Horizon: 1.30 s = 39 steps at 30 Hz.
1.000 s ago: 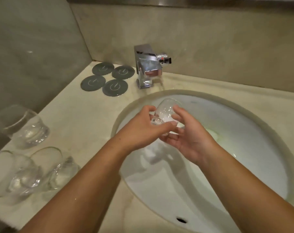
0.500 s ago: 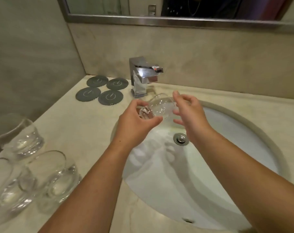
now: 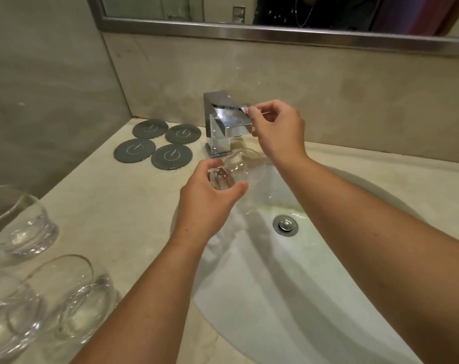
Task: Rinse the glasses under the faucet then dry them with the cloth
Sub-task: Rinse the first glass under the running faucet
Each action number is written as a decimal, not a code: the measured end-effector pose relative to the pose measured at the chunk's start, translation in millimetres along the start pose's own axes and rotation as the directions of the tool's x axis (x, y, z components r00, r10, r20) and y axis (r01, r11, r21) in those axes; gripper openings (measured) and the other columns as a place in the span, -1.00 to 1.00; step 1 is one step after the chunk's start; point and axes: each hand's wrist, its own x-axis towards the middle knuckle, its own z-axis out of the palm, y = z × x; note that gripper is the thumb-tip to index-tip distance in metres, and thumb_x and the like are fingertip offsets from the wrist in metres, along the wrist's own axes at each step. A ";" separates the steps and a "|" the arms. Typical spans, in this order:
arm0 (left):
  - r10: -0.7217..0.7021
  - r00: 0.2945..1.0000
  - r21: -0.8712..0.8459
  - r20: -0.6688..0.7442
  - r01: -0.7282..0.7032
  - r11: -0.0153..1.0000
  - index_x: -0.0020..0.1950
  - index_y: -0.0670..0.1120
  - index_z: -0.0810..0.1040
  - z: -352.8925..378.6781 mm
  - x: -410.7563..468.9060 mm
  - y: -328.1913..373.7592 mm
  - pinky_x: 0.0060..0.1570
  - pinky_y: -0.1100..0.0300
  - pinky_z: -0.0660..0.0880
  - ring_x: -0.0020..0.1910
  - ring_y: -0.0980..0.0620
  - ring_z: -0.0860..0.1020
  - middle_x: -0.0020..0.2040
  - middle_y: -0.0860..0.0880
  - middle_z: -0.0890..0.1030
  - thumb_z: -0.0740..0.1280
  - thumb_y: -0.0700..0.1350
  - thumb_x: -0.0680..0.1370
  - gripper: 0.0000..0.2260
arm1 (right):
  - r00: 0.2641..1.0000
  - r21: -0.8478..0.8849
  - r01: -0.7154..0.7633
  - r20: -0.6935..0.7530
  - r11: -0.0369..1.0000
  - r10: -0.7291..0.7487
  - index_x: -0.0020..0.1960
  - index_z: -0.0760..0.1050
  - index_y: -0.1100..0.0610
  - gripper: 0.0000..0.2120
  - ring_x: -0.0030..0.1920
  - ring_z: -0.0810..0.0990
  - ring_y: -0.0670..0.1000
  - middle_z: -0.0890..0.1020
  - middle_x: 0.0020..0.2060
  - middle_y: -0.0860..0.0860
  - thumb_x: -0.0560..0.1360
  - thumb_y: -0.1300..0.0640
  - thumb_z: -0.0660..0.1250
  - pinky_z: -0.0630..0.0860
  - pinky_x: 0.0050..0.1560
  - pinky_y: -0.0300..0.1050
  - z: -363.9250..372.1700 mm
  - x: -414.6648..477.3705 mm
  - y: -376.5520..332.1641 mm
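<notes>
Clear rounded glass tumbler (image 3: pixel 245 168) lies tipped on its side in our left grip (image 3: pixel 210 198), whose fingers and thumb curl round the thick base. The mouth points toward the square chrome faucet (image 3: pixel 223 127). The tumbler hangs just below the spout, over the back-left edge of the white oval sink basin (image 3: pixel 275 298).

Our right grip (image 3: pixel 278 130) reaches in above the tumbler, forearm crossing the basin, and its curled fingers pinch the small side lever (image 3: pixel 243 109) of the faucet. A round metal drain (image 3: pixel 285 225) sits in the basin floor.

On the pale, veined stone bench (image 3: pixel 105 206), four dark grey round coasters (image 3: pixel 134 150) lie flat in a tight cluster left of the faucet. Three clear stemless glasses (image 3: pixel 20 227) stand close together near the bench's left edge. A steel-framed mirror (image 3: pixel 249 30) runs above the beige stone wall (image 3: pixel 328 82).
</notes>
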 end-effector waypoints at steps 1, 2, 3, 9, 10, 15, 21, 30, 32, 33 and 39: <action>0.003 1.000 0.000 -0.004 -0.003 1.000 0.30 0.22 0.55 -0.2 -0.2 0.0 -0.08 0.26 0.51 -0.03 0.27 0.62 -0.02 0.26 0.63 0.62 0.14 0.46 -0.54 | 1.000 -0.006 0.006 0.001 1.000 -0.006 -0.10 0.64 -0.02 -0.90 -0.17 0.74 -0.01 0.72 -0.24 -0.08 0.57 0.01 0.48 0.67 0.01 -0.02 -0.3 1.0 1.3; 0.008 1.000 -0.001 -0.009 -0.008 1.000 0.30 0.22 0.55 -0.4 -0.2 -0.3 -0.07 0.25 0.52 -0.02 0.27 0.62 -0.01 0.26 0.63 0.61 0.14 0.46 -0.54 | 1.000 -0.007 0.007 0.001 1.000 -0.007 -0.10 0.66 0.00 -0.90 -0.17 0.74 -0.01 0.72 -0.24 -0.08 0.58 0.02 0.47 0.67 0.01 -0.03 -0.4 2.3 2.4; 0.011 1.000 -0.001 -0.013 -0.011 1.000 0.30 0.22 0.55 -0.6 -0.2 -0.3 -0.04 0.22 0.53 -0.01 0.27 0.62 0.00 0.26 0.64 0.61 0.15 0.46 -0.54 | 1.000 -0.007 0.004 0.000 1.000 -0.004 -0.09 0.67 0.01 -0.90 -0.18 0.74 -0.01 0.72 -0.24 -0.08 0.58 0.03 0.47 0.67 0.01 -0.02 -0.5 3.1 2.8; 0.016 1.000 0.011 -0.017 -0.016 1.000 0.34 0.21 0.57 -0.6 1.2 -1.3 0.11 0.13 0.59 0.10 0.13 0.65 0.12 0.17 0.69 0.61 0.16 0.45 -0.51 | 0.999 -0.008 -0.036 0.014 0.999 0.036 -0.06 0.70 0.08 -0.88 -0.23 0.75 0.07 0.74 -0.24 0.01 0.60 0.07 0.44 0.64 -0.08 -0.12 -4.4 7.4 2.2; 0.018 1.000 0.016 -0.015 -0.018 1.000 0.34 0.20 0.58 -0.5 1.3 -1.7 0.12 0.13 0.60 0.11 0.13 0.65 0.13 0.15 0.70 0.61 0.16 0.45 -0.50 | 0.999 -0.008 -0.043 0.020 0.999 0.043 -0.05 0.70 0.10 -0.87 -0.26 0.75 0.07 0.75 -0.22 0.03 0.61 0.08 0.43 0.61 -0.15 -0.18 -5.5 7.4 1.5; 0.020 1.000 0.043 0.004 -0.020 0.999 0.37 0.21 0.56 -0.4 0.9 -1.1 0.06 0.17 0.54 0.10 0.12 0.63 0.12 0.17 0.67 0.61 0.15 0.45 -0.49 | 0.998 -0.018 -0.055 0.018 0.998 0.055 -0.06 0.67 0.10 -0.88 -0.36 0.72 0.00 0.76 -0.17 0.09 0.62 0.09 0.43 0.55 -0.27 -0.27 -7.4 7.4 -0.1; 0.014 1.000 0.038 0.014 -0.015 0.999 0.21 0.20 0.59 -0.9 1.5 -2.8 -0.07 0.21 0.53 -0.02 0.22 0.65 -0.02 0.23 0.70 0.60 0.11 0.46 -0.63 | 0.999 -0.020 -0.053 0.005 0.998 0.053 -0.08 0.67 0.07 -0.88 -0.34 0.74 -0.01 0.75 -0.19 0.05 0.62 0.08 0.44 0.57 -0.23 -0.24 -7.9 6.6 -0.6; 0.035 0.999 0.043 0.020 -0.036 0.998 0.19 0.24 0.55 -0.1 2.6 -3.5 -0.14 0.34 0.45 -0.04 0.31 0.60 -0.02 0.23 0.68 0.61 0.12 0.46 -0.63 | 0.999 -0.027 -0.028 -0.015 0.999 0.028 -0.12 0.65 0.06 -0.86 -0.32 0.74 0.00 0.71 -0.28 -0.02 0.61 0.09 0.44 0.58 -0.16 -0.20 -4.0 6.8 0.4; 0.031 0.999 0.044 0.017 -0.032 0.999 0.17 0.24 0.55 -0.4 2.8 -3.8 -0.14 0.36 0.45 -0.03 0.32 0.60 -0.02 0.23 0.67 0.60 0.12 0.46 -0.63 | 0.999 -0.031 -0.031 -0.008 0.999 0.031 -0.08 0.68 0.10 -0.87 -0.34 0.74 -0.01 0.72 -0.27 -0.02 0.62 0.08 0.44 0.58 -0.17 -0.20 -3.8 7.3 0.8; 0.029 0.999 0.045 0.015 -0.030 0.999 0.19 0.24 0.55 -0.5 2.7 -4.0 -0.14 0.37 0.45 -0.02 0.31 0.60 -0.01 0.23 0.67 0.60 0.12 0.46 -0.63 | 0.999 -0.032 -0.034 -0.005 0.999 0.034 -0.05 0.69 0.12 -0.86 -0.36 0.73 -0.03 0.72 -0.26 0.00 0.62 0.08 0.44 0.58 -0.18 -0.21 -4.0 7.5 1.0; 0.033 0.999 0.046 0.009 -0.033 0.998 0.27 0.18 0.59 -0.1 2.5 -3.9 -0.11 0.35 0.46 0.01 0.22 0.61 0.01 0.22 0.66 0.61 0.11 0.46 -0.58 | 0.997 0.003 -0.069 0.019 0.998 0.069 -0.02 0.71 0.18 -0.87 -0.40 0.68 -0.03 0.75 -0.17 0.12 0.61 0.13 0.44 0.46 -0.36 -0.37 -7.7 8.2 -0.3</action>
